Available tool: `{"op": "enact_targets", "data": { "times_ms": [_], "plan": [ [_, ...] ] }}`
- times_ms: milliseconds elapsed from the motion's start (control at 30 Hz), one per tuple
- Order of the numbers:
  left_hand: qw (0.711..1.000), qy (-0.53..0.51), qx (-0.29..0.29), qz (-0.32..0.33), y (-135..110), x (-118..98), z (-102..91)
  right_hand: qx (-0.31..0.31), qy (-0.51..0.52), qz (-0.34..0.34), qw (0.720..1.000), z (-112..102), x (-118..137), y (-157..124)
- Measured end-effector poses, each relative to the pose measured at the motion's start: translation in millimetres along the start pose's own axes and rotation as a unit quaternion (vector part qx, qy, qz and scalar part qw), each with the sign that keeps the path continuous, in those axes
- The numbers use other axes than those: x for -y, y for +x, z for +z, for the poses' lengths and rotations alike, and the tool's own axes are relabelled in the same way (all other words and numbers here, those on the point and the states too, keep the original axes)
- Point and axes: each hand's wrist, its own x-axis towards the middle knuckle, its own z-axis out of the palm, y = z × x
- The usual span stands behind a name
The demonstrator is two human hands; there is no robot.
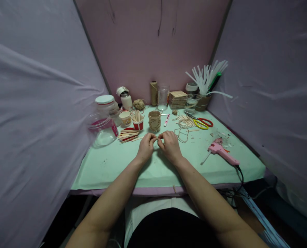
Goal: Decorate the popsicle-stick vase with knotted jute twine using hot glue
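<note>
My left hand (146, 146) and my right hand (169, 146) meet over the front middle of the table, fingertips pinched close together. Between them is a small piece of tan twine (157, 138), mostly covered by the fingers. Just beyond my hands stands a twine-wrapped cup (154, 121) with a braided rim and a raised pattern on its side. A loose length of twine (184, 137) lies in loops to the right of my right hand. Flat wooden sticks (127, 135) are piled to the left of my left hand.
A pink glue gun (223, 153) rests at the right, its cord over the edge. Scissors (201, 123) lie behind it. Glue sticks (206, 77) stand in a pot at the back right. A clear plastic jar (103, 132) and a red cup of sticks (137, 123) are left.
</note>
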Motion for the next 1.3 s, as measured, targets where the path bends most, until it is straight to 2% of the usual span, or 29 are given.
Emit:
{"op": "enact_targets", "data": {
  "times_ms": [100, 200, 300, 467, 667, 800, 900, 1000, 1100, 1200, 1300],
  "plan": [
    [1.0, -0.005, 0.002, 0.0, 0.3, -0.6, 0.1, -0.006, 0.017, 0.022, 1.0, 1.6, 0.9, -0.4],
    [1.0, -0.016, -0.016, 0.005, -1.0, -0.2, -1.2, -0.016, 0.098, 0.044, 0.994, 2.4, -2.9, 1.9],
    [0.998, -0.048, -0.041, -0.001, -3.1, -1.0, -2.8, -0.024, 0.181, 0.098, 0.978, 1.8, -6.6, 4.8],
    [0.997, -0.069, -0.044, -0.002, -5.0, -4.6, -3.4, 0.051, 0.287, 0.113, 0.95, -1.1, -4.7, 5.6],
    [0.992, -0.116, -0.038, -0.027, -2.9, 0.2, -1.2, -0.01, 0.28, 0.135, 0.95, -2.4, -3.8, 6.0],
    [0.987, -0.149, -0.054, -0.041, -1.2, 5.0, 0.4, -0.034, 0.259, 0.112, 0.959, -2.9, -3.7, 6.2],
    [0.989, -0.135, -0.053, -0.042, -2.0, 3.9, 0.1, -0.05, 0.237, 0.061, 0.968, -3.7, -2.3, 4.9],
    [0.994, -0.093, -0.049, -0.032, -3.8, 0.6, -0.7, -0.024, 0.226, 0.004, 0.974, -3.8, -1.0, 2.9],
    [0.997, -0.059, -0.05, -0.026, -5.0, -1.5, -1.2, -0.002, 0.211, -0.016, 0.977, -3.6, -1.1, 2.2],
    [0.995, -0.08, -0.045, -0.039, -4.8, -1.6, -1.1, -0.016, 0.227, 0.025, 0.973, -4.3, -1.9, 3.3],
    [0.987, -0.144, -0.036, -0.064, -3.6, -1.4, -0.5, -0.032, 0.305, 0.13, 0.943, -5.5, -2.2, 5.3]
  ]
}}
